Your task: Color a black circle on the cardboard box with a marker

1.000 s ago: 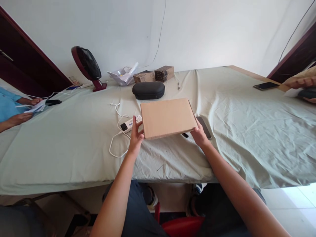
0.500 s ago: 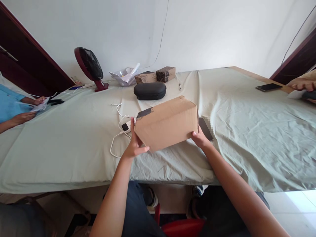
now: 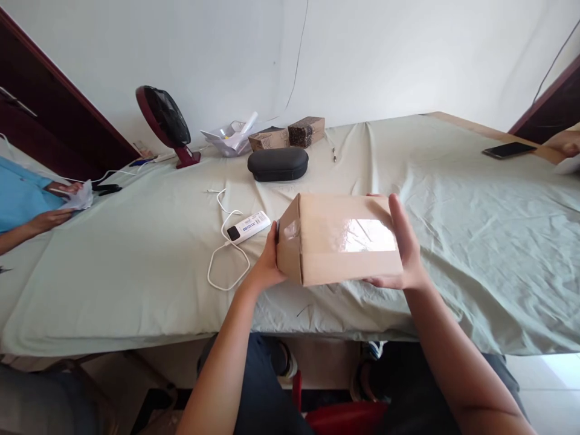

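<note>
Pale green cloth covers a long table that spans the middle of the frame, with a white wall behind it. At the centre, near the table's front edge, a cardboard box with glossy clear tape across its top face is grasped by both hands; whether its underside touches the cloth cannot be told. The left hand clasps the box's left end, and the right hand wraps around its right end with fingers laid over the top. Just left of the box lies a white charger with a looping white cable. Further back sit a black case, 2 small brown boxes and, toward the upper left, a dark red fan. At the left edge a person in a blue sleeve handles something white. In the upper right a phone lies beside another person's hand.
</note>
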The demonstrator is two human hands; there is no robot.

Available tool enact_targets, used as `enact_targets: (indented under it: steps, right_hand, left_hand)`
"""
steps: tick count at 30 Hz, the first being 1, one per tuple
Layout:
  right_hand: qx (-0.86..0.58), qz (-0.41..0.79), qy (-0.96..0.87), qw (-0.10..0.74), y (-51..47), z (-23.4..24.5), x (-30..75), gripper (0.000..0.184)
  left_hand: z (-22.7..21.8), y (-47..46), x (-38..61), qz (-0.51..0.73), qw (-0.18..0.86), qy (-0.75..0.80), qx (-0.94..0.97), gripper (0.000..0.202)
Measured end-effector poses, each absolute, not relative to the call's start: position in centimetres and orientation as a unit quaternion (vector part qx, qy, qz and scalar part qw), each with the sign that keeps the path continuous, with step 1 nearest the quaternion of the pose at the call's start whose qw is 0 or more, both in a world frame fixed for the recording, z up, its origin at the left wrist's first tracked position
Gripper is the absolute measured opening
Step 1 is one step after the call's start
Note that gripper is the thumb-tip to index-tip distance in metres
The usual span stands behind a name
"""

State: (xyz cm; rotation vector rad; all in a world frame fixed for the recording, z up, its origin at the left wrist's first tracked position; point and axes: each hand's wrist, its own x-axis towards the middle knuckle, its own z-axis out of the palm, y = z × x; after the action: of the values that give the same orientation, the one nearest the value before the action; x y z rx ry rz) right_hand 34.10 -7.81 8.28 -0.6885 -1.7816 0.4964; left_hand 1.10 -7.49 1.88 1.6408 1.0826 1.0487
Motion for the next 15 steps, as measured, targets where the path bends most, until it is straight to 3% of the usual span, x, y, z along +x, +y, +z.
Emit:
enact_targets:
  steps: [4, 8, 12, 15]
  right_hand:
    - [-0.306, 0.24, -0.782, 0.486, -8.7, 10.0, 34.3, 0.135]
    - [-0.311, 0.283, -0.801, 0.426, -8.6, 9.8, 35.2, 0.126]
    - [-0.332, 0.334, -0.76, 0.448, -7.4, 7.0, 34.8, 0.125]
    - [-0.358, 0.377, -0.721, 0.458, -6.1, 4.9, 34.0, 0.123]
  left_hand:
    - [1.9, -7.5, 0.5, 0.44, 0.423, 0.454, 0.649, 0.131]
    - [1.3, -6.7, -0.2, 0.462, 0.304, 0.492, 0.672, 0.134]
    - [0.0, -5.8, -0.5, 0.495, 0.169, 0.531, 0.667, 0.118]
    - [-0.4, -5.8, -0.4, 0.484, 0.136, 0.534, 0.68, 0.115]
